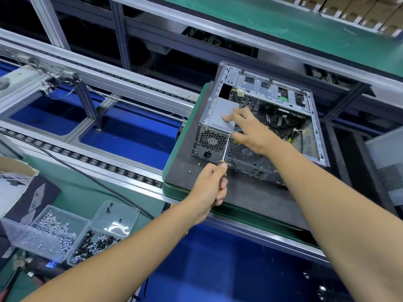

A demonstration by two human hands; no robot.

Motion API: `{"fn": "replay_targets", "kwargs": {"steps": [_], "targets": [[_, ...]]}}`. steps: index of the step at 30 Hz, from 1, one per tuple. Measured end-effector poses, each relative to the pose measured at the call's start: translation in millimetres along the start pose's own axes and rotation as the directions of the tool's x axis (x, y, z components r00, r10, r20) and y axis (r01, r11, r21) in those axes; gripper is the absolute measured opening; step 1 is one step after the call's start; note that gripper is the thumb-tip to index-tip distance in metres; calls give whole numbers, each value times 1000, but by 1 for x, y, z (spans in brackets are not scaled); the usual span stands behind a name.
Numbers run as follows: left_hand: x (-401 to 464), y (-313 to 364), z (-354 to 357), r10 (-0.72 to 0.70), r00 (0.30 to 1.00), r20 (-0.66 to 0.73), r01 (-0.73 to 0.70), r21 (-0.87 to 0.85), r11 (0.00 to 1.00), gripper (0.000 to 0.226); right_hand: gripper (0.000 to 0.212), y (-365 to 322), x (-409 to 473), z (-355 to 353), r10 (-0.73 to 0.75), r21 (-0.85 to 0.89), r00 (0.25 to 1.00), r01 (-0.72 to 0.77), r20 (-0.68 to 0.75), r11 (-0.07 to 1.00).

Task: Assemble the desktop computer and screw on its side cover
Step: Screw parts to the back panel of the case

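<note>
An open desktop case (314, 127) lies on its side on a dark pallet (250, 192), its inside facing up. The grey power supply (220, 114) sits in the near left corner. My right hand (248, 129) rests flat on the power supply's top, fingers spread. My left hand (209, 188) grips a screwdriver (225, 149) with an orange and black handle. The tip touches a screw at the upper right corner of the power supply's rear face. Two loose screws (189, 171) lie on the pallet near the case.
Clear plastic trays (87, 225) at the lower left hold several silver and black screws. A cardboard box (15, 168) stands at the far left. Roller conveyor rails (98, 162) run beside the pallet. A grey perforated panel (388, 162) sits at the right edge.
</note>
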State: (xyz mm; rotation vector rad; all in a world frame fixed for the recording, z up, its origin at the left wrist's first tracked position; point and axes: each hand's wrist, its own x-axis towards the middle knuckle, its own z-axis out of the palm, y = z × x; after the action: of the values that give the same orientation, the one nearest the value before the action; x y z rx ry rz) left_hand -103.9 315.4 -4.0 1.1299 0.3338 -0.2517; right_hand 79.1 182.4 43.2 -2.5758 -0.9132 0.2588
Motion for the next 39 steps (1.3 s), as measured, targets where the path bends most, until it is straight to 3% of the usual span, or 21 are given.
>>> {"fn": "replay_targets", "kwargs": {"steps": [9, 23, 33, 39], "targets": [[3, -3, -6, 61, 996, 60, -67, 98, 993, 26, 69, 1, 0, 4, 14, -75, 999, -16, -36, 997], [10, -11, -14, 125, 987, 98, -141, 175, 974, 31, 50, -5, -5, 1, -14, -103, 999, 11, -29, 995], [8, -4, -18, 57, 978, 199, -52, -29, 998, 25, 53, -7, -6, 1, -17, -137, 1000, 15, -13, 991], [7, -2, -16, 5, 979, 205, 12, -85, 996, 27, 67, -15, -10, -1, -1, -143, 1000, 1, -2, 990]]}}
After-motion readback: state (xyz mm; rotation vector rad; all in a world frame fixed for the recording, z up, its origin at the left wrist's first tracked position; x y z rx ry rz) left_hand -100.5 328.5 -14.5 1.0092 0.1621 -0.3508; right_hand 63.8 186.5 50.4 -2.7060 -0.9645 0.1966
